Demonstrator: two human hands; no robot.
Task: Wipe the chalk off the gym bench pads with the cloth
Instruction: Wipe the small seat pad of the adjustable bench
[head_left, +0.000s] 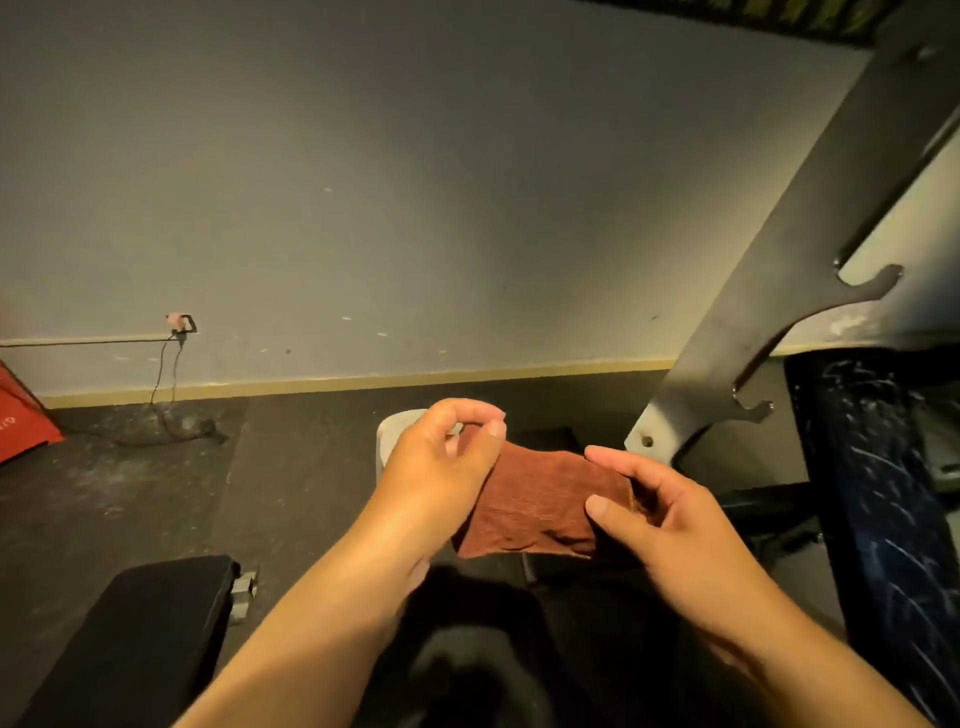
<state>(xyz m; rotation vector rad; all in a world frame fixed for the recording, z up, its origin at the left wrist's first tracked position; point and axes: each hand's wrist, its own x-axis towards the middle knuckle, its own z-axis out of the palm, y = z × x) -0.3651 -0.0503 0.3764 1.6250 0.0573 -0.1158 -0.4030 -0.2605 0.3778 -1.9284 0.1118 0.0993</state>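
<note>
Your left hand is curling its fingers, with thumb and forefinger closing on the upper left corner of the rust-red cloth; the cloth's left edge is running behind your palm. Your right hand is pinching the cloth's right edge between the thumb below and the fingers above. Between the two hands the cloth is hanging in the air, spread fairly flat, above a dark part of the bench that is too shadowed to make out.

Lower left, a black bench pad is lying apart from the cloth. On the right, a dark blue pad is showing white chalk streaks along its length. Just left of it a steel rack upright with hooked notches is slanting up to the frame's top. Behind your left hand a pale rounded object is peeking out. On the far wall, a plug is sitting in a socket, its cable trailing onto the dusty floor mat.
</note>
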